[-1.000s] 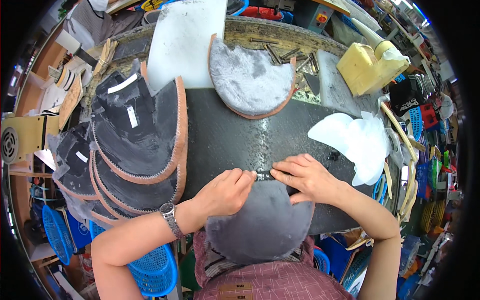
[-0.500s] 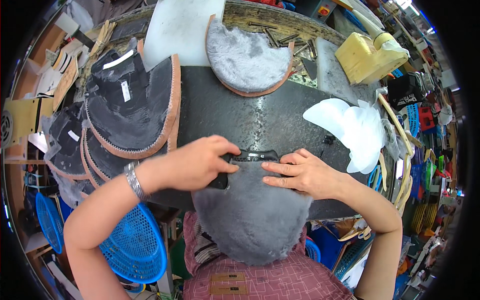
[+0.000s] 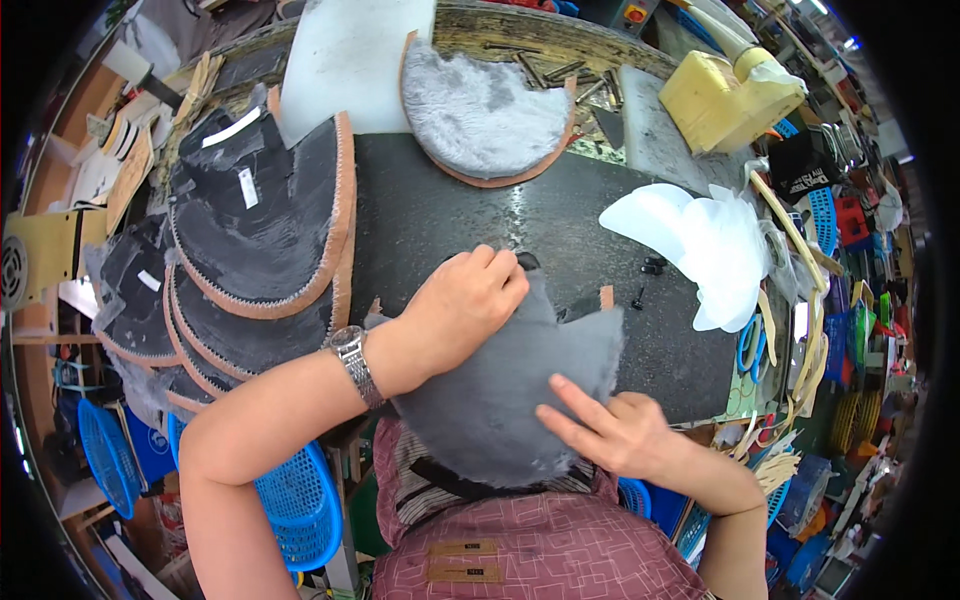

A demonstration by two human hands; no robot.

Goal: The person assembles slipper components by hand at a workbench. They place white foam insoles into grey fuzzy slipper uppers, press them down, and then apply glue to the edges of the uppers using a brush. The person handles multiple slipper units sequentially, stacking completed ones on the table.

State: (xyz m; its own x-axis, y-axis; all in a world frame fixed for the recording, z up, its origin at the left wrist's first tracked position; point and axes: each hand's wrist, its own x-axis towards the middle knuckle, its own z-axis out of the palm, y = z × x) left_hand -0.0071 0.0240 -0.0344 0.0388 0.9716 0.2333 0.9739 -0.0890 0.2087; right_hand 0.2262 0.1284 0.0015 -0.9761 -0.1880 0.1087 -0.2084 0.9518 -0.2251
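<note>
A grey fuzzy fabric piece lies at the near edge of the black worktable, hanging partly over the edge toward my lap. My left hand, with a metal watch on its wrist, presses down on the piece's upper left part, fingers curled over its top edge by a small dark object. My right hand lies flat on the lower right of the fabric with fingers spread. Small tan tabs stick out at the piece's corners.
A stack of black curved pieces with tan stitched edges lies at the left. Another grey fuzzy piece sits at the back, white cut shapes at the right, and a yellow container at the back right. Blue baskets stand below.
The grey piece has been shifted and turned on the table. My left hand has moved onto its upper left, and my right hand has slid down to its lower right edge.
</note>
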